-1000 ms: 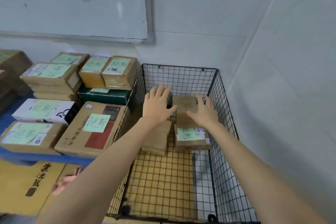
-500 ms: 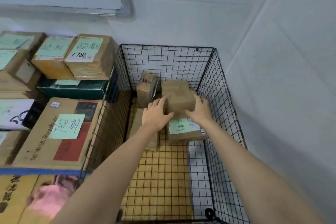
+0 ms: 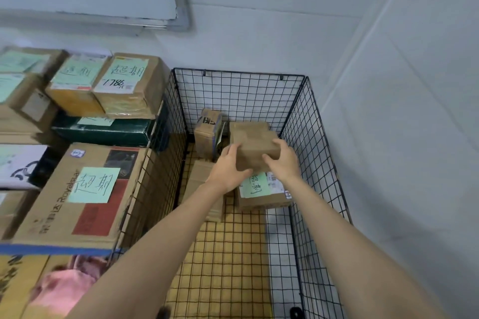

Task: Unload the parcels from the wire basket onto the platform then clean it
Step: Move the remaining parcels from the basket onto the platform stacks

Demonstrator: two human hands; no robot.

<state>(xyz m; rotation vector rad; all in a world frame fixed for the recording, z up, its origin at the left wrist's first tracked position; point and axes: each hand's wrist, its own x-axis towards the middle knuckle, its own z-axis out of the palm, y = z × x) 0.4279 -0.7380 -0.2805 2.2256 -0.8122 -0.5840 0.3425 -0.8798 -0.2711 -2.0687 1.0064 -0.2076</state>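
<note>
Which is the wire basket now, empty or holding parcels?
Holding parcels. Left hand and right hand grip a plain parcel inside the wire basket, with a green-labelled parcel, an upright box and a flat parcel.

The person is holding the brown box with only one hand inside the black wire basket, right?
Not quite. It is two hands, not one. The head view shows the left hand and the right hand gripping the brown box from either side, inside the black wire basket.
</note>
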